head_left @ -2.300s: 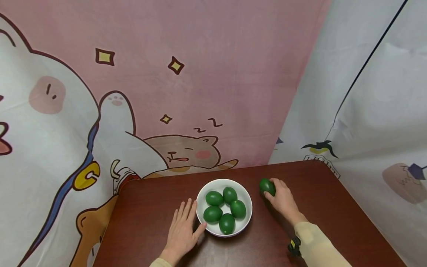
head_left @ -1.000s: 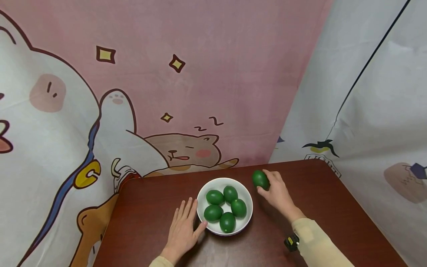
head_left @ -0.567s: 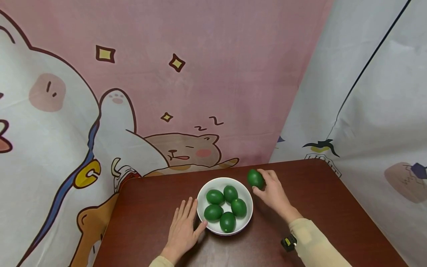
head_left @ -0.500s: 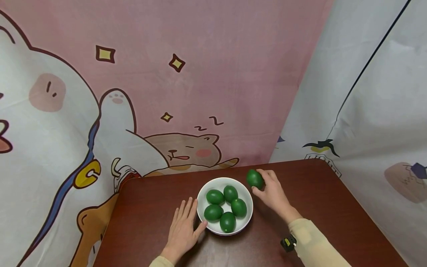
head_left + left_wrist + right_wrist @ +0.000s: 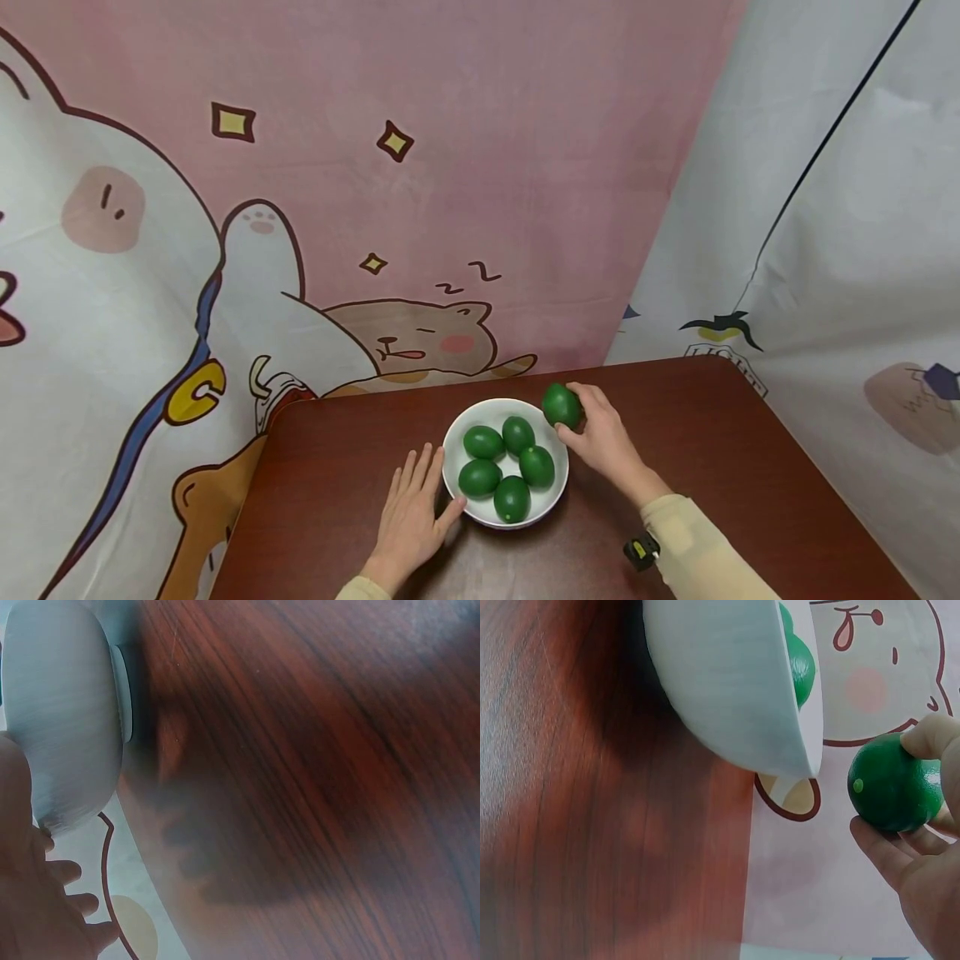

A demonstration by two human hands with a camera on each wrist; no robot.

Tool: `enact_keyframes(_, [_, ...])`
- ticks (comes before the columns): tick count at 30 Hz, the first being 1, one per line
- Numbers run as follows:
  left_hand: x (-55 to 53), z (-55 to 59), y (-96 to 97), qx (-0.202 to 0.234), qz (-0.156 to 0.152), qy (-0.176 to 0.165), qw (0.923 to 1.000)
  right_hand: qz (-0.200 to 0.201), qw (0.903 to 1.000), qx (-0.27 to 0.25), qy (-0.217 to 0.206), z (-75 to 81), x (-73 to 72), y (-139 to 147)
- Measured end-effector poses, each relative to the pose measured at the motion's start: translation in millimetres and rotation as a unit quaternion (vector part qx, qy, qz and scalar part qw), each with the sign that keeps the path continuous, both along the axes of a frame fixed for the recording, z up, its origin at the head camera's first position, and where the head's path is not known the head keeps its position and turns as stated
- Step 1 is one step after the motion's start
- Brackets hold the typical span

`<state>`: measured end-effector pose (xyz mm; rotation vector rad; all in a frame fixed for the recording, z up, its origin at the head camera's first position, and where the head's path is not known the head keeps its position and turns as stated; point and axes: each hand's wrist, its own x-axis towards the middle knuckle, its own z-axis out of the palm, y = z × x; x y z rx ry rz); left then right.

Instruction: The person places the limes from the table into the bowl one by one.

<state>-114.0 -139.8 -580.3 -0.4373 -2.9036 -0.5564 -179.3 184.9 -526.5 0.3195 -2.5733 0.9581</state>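
Between the thumb and fingers of my right hand (image 5: 603, 442) is a glossy dark green oval fruit (image 5: 561, 406). In the head view it overlaps the bowl's far right rim; the right wrist view has this fruit (image 5: 889, 784), with a pale stem spot, raised off the table and apart from the bowl (image 5: 727, 682). Several like fruits (image 5: 512, 500) lie inside the white bowl (image 5: 491, 412). My left hand (image 5: 408, 517) has its fingers straight and spread at the bowl's left side, thumb at the near rim. In the left wrist view, thumb and fingertips lie by the bowl's wall (image 5: 64, 712).
The brown wooden table (image 5: 330, 475) ends at a back edge behind the bowl. Beyond it hangs a pink cloth (image 5: 525, 208) with cartoon animals, and a pale cloth (image 5: 825, 250) at the right. A black device (image 5: 641, 551) sits at my right wrist.
My right hand has carried the green fruit up off the table and leftward to the bowl's rim. The left hand stays by the bowl.
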Motion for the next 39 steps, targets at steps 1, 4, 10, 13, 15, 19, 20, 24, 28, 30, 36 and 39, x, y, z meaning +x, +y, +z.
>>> enact_keyframes(1, [-0.1,-0.1,0.1,0.000,0.000,0.001,1.0000,0.002,1.0000,0.000,-0.002,0.2,0.4,-1.5])
enact_keyframes(4, [0.0,-0.5,0.1,0.000,0.000,0.002,1.0000,0.008,0.9999,-0.001,-0.010,0.5,1.8,-5.7])
enact_keyframes(10, [0.0,-1.4,0.4,0.000,0.000,0.001,1.0000,0.021,0.9997,-0.005,-0.014,0.7,5.2,-14.2])
enact_keyframes(13, [0.0,-1.6,0.4,0.002,0.000,0.001,1.0000,0.028,0.9995,-0.008,-0.015,0.9,7.8,-18.9])
enact_keyframes(15, [0.0,-1.8,0.4,0.002,0.000,0.001,1.0000,0.035,0.9993,-0.010,-0.013,1.1,9.4,-22.2])
enact_keyframes(19, [-0.2,-2.3,0.3,0.002,0.000,0.004,1.0000,0.048,0.9987,-0.015,-0.009,1.4,12.4,-28.2])
enact_keyframes(20, [-0.3,-2.5,0.2,0.001,-0.001,0.005,1.0000,0.051,0.9985,-0.016,-0.008,1.1,12.8,-29.5])
enact_keyframes(24, [-0.4,-2.5,0.2,0.002,-0.001,0.005,1.0000,0.061,0.9978,-0.023,-0.017,0.6,15.0,-34.9])
enact_keyframes(28, [-0.4,-2.0,0.5,0.004,0.000,0.001,1.0000,0.065,0.9969,-0.025,-0.035,-0.2,16.8,-39.8])
enact_keyframes(30, [-0.3,-1.8,0.6,0.005,0.001,-0.001,1.0000,0.069,0.9966,-0.026,-0.039,-0.8,17.8,-41.9])
enact_keyframes(36, [0.0,-1.5,0.7,0.003,0.002,0.004,1.0000,0.087,0.9954,-0.028,-0.027,-3.5,19.6,-48.0])
enact_keyframes(39, [0.0,-1.6,0.7,0.002,0.001,0.005,1.0000,0.097,0.9949,-0.018,-0.022,-5.4,19.8,-50.4])
